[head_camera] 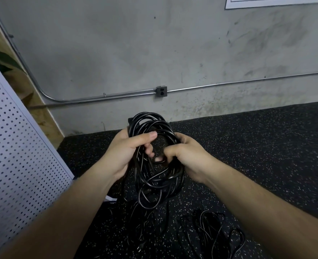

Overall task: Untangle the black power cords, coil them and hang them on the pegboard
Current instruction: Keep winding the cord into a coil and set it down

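1. Grey concrete wall (117,43) fills the top of the head view, with a metal conduit (98,99) and an outlet (161,91); below it I see a dark speckled floor (266,146).
2. At the left stands the white pegboard (14,146); no cord hangs on the part I can see.
3. The left hand (128,152) grips the black cord bundle (154,176) with curled fingers, and the right hand (188,156) grips its loops from the other side, above the floor.
4. Some loose cords (219,232) lie on the floor, near the right forearm.
5. I judge the task is at an early stage: the bundle is looped but messy, and hanging is not yet done.
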A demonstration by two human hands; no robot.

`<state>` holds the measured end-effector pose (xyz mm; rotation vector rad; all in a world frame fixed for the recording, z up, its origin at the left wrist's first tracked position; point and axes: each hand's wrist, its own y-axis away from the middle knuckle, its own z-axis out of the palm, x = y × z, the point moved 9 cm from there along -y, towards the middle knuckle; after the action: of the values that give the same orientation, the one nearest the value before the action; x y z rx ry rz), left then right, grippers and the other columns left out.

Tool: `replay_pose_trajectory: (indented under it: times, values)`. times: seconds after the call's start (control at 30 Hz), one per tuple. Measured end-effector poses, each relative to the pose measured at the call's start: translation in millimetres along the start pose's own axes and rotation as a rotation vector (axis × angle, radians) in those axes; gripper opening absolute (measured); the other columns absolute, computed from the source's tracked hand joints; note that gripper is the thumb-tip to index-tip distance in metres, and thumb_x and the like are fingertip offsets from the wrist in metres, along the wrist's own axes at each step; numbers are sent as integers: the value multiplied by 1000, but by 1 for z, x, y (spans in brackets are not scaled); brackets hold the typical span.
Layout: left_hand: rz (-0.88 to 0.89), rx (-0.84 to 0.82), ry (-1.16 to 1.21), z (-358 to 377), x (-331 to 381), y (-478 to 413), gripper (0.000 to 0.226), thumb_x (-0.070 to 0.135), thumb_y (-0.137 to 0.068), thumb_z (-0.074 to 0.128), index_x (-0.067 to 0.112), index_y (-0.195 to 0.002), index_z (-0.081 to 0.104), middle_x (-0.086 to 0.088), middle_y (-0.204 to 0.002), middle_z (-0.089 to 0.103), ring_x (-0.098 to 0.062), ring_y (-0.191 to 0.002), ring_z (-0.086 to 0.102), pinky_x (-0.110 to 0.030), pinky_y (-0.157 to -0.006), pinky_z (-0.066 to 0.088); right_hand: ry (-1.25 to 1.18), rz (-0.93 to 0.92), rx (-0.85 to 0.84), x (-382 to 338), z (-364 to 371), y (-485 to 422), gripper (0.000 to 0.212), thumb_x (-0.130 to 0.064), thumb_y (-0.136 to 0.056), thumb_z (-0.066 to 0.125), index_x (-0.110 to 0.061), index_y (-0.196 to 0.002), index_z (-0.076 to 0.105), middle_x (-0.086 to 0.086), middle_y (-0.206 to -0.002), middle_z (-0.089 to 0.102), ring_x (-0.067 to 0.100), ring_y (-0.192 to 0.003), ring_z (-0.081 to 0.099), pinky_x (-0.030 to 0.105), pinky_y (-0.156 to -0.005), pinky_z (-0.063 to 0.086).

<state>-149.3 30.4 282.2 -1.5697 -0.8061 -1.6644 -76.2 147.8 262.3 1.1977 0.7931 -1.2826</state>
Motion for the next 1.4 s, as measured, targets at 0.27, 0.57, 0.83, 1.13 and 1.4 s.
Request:
replay_pose_trajectory:
  times: [0.27, 0.57, 0.83, 1.13, 1.4]
  values:
    - [-139, -291, 108, 34, -21, 16, 52, 8, -69, 81, 5, -118, 64, -19, -107, 72, -30, -105, 70, -41, -94, 56, -432, 90, 129, 9, -13, 3, 23, 14, -70, 38, -5, -73, 51, 21, -71, 56, 27, -54, 54, 46, -65, 61]
    - [-74, -287, -394, 48, -26, 22, 14, -4, -92, 64, 8, -95, 58, -1, -62, 62, -16, -54, 60, -51, -86, 58, 1342, -620, 217, -43, -3, 16, 98, -15, -78, 72, -36, -158, 20, 4, -145, 41, 26, -122, 50, 44, -98, 49]
    - [-391, -597, 387, 79, -34, 50, 35, 5, -72, 77, -2, -105, 69, -26, -96, 74, -39, -101, 72, -44, -85, 59, 1075, -622, 305, -51, -28, 10, 30, -1, -78, 58, -24, -98, 55, 0, -99, 55, 22, -86, 57, 38, -75, 49]
    - [-312, -702, 579, 123, -37, 67, 62, 39, -81, 80, 0, -127, 63, -36, -133, 58, -46, -126, 55, -52, -108, 45, 888, -494, 384, -51, -63, 7, 12, -24, -76, 47, -26, -85, 54, 3, -89, 59, 21, -79, 56, 43, -71, 52]
    - [-242, -483, 150, 121, -37, 62, 43, 23, -62, 82, 10, -101, 67, -13, -81, 65, -32, -82, 66, -42, -77, 54, 898, -424, 398, -44, -88, -1, 15, -8, -81, 60, -21, -87, 55, -5, -71, 60, 11, -63, 52, 38, -63, 51]
